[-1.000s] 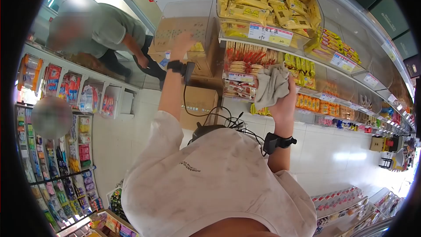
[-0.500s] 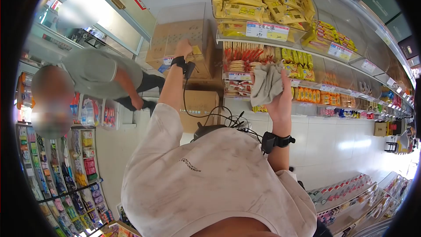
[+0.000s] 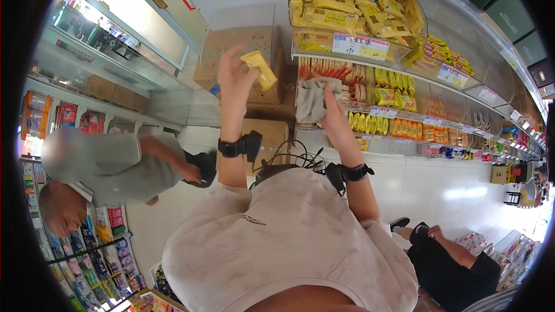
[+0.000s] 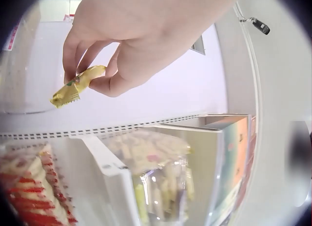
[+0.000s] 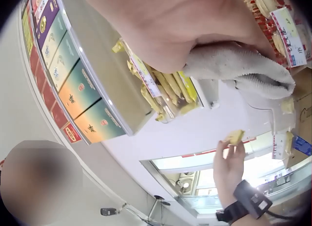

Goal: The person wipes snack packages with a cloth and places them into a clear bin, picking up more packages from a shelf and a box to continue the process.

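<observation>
Between thumb and fingertips, my left hand (image 3: pixel 234 81) pinches a small yellow wrapped snack (image 3: pixel 260 70), raised in front of a clear plastic bin (image 3: pixel 243 20) and cardboard boxes. The left wrist view shows the snack's crimped wrapper end (image 4: pixel 63 100) pointing away from the fingers. My right hand (image 3: pixel 340 118) grips a crumpled grey cloth (image 3: pixel 315 101), its thumb lying over it, in front of the shelf of red-and-white packets. Seen from the right wrist, the cloth (image 5: pixel 239 70) hangs folded below the palm, and the left hand (image 5: pixel 229 167) is farther off.
Shelves of clear bins run along the right, with yellow snack packets (image 3: pixel 361 8) on top and price tags (image 3: pixel 361 45) in front. A cardboard box (image 3: pixel 269 133) stands below. A person in grey (image 3: pixel 115 167) bends at left; someone in black (image 3: pixel 454 266) is at lower right.
My left hand has lifted the yellow snack from the clear bin area. My right hand has moved left with the cloth. The person in grey has come lower; the one in black has appeared.
</observation>
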### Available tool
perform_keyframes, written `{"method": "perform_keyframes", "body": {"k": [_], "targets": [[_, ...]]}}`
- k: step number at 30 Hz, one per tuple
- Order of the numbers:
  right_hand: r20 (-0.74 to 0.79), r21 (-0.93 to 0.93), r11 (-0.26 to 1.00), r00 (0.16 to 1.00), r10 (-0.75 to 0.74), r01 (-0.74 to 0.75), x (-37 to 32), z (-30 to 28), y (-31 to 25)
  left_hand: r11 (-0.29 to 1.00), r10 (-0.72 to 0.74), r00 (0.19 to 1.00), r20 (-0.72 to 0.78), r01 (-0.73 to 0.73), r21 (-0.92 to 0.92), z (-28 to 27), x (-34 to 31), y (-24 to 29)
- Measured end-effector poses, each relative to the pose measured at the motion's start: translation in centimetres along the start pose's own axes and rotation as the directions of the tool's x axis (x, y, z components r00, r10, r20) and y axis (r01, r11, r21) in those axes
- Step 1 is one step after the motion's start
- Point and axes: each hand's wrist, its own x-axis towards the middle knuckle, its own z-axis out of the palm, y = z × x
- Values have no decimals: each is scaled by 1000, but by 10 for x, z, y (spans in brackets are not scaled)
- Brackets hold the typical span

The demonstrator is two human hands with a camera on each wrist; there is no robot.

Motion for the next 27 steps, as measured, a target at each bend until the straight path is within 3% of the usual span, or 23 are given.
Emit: {"method": "perform_keyframes", "body": {"k": [2,5,8,11,14,27], "targets": [[73,11,994,992,-108,107,8,27,-8,999,28,997,69,-26,-29,11,-11,8],[98,-138,961,969,-229,241,11,48,-14,994,-69,987,146,80,-68,26,-23,21],[193,-233,923,945,-263,305,13,46,-23,999,-29,997,78,30,-23,33,-26,31],[189,-336,862,924,-333,379,4,43,-32,995,-59,994,88,66,-72,35,-29,35],[136,-188,898,916,-378,398,0,43,-36,966,-61,994,92,82,-246,39,-28,25],[69,17,919,917,-393,393,3,39,-32,950,-16,999,45,30,-311,57,-25,39]]}}
